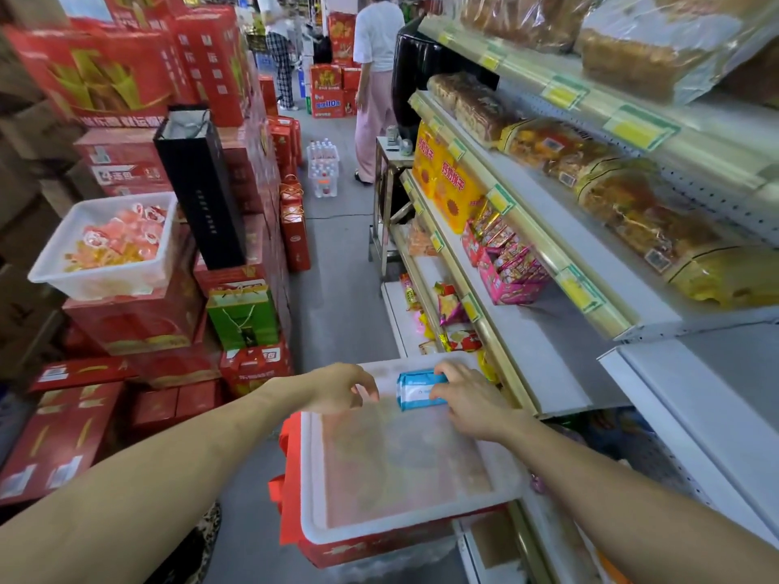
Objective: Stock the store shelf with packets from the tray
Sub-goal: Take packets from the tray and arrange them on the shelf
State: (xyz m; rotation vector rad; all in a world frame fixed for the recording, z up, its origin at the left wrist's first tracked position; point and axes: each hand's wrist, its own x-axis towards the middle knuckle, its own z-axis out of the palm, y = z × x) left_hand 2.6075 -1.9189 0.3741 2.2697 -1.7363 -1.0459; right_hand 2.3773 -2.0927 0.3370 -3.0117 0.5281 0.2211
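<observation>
Blue-and-white packet, at the far end of the otherwise empty-looking white tray, beside the shelf. Right hand closes on its right end; left hand hovers half-open, empty. Probably light, soft, slick film: grip across the short ends.

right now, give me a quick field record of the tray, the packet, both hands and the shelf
tray: translucent white tray resting on a red box, nearly empty
packet: blue and white packet at the tray's far end
right hand: right hand on the packet, fingers curled over it
left hand: left hand open, above the tray's far left rim
shelf: shelf to the right, bare stretch beside the tray
</observation>
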